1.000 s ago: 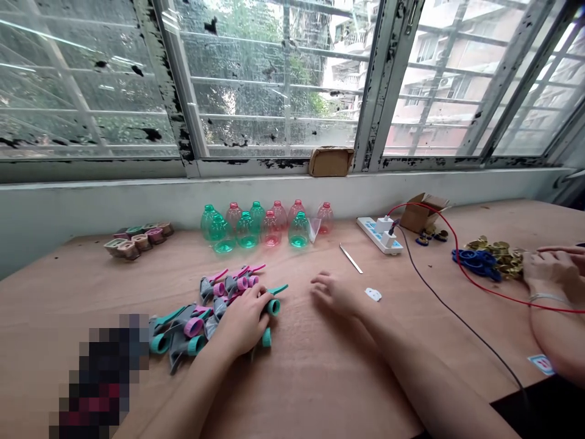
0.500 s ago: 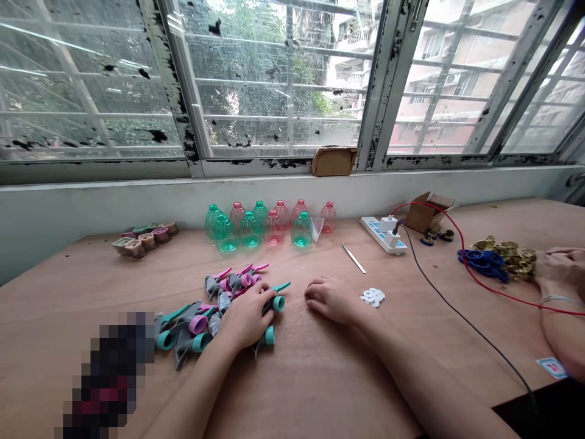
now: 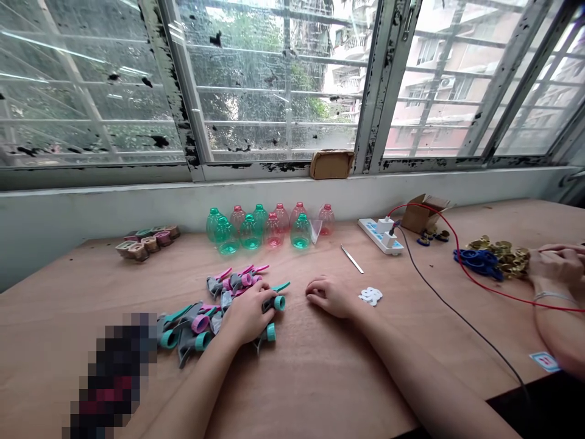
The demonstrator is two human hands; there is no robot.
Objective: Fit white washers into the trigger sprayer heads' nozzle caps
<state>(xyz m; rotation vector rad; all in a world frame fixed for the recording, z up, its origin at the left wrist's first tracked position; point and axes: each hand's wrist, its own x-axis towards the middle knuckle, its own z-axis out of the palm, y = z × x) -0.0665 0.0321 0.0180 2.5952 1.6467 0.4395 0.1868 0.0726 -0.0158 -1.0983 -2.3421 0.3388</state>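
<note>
My left hand is closed round a grey trigger spray head with a teal collar and teal trigger, at the right edge of a pile. Other grey spray heads with teal or pink collars lie under and left of that hand. My right hand rests on the table to the right of the pile, fingers curled inward and nothing visible in them. Close by its wrist is a small heap of white plastic pieces. Green bottles and pink bottles, all without tops, stand behind the pile.
Metal tweezers lie before a power strip with red and dark cables. At right, another person's hands are beside gold parts and blue parts. Small tubs stand back left; a cardboard box back right.
The view has shifted slightly. Both my hands keep nearly the same place and pose, the left still on the spray head.
</note>
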